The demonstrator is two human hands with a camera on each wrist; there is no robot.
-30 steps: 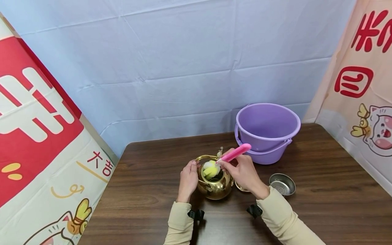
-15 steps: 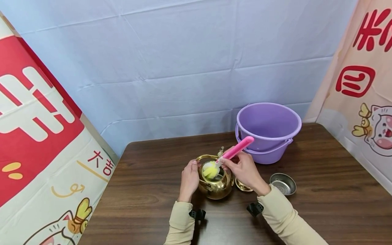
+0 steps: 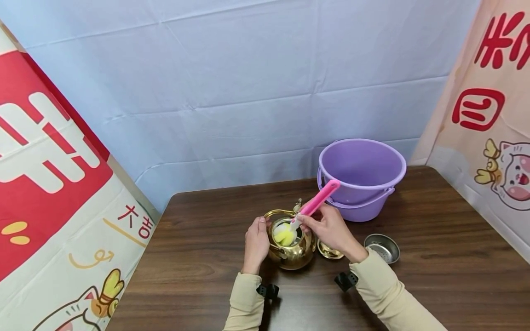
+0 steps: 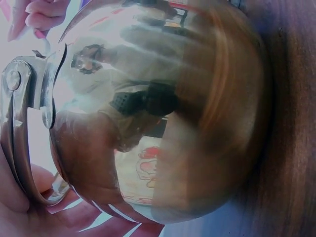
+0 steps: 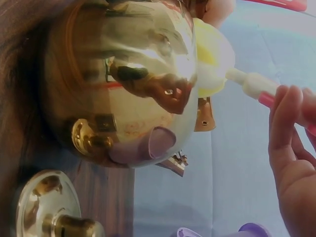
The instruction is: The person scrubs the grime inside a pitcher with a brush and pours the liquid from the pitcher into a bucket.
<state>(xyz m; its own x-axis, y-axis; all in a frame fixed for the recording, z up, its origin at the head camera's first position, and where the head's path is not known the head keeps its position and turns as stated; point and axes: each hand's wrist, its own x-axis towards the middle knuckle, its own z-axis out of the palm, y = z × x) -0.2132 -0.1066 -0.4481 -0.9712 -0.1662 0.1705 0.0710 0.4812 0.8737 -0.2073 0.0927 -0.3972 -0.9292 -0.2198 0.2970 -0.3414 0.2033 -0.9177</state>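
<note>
A shiny brass kettle [image 3: 291,258] stands uncovered on the table, its bail handle leaning to the left. The left hand [image 3: 256,241] grips the kettle's left side and handle; in the left wrist view its fingers [image 4: 106,227] reach behind the round body. Between thumb and fingers, the right hand [image 3: 331,228] pinches a sponge brush by its pink handle [image 3: 319,201]. The yellow and white sponge head [image 3: 285,235] sits in the kettle's mouth, and the right wrist view shows part of it [image 5: 215,57] above the rim. The kettle's inside is mostly hidden.
Right of the kettle lies its brass lid [image 3: 330,252], knob up. Farther right is a round metal strainer [image 3: 383,249] with holes. A purple bucket [image 3: 360,202] stands at the back right of the wooden table [image 3: 198,257]. Cloth hangings surround the table.
The sponge head has shifted slightly lower in the kettle's mouth, and the pink handle has tilted more upright. More of the lid shows beside the right hand. The left hand keeps its hold.
</note>
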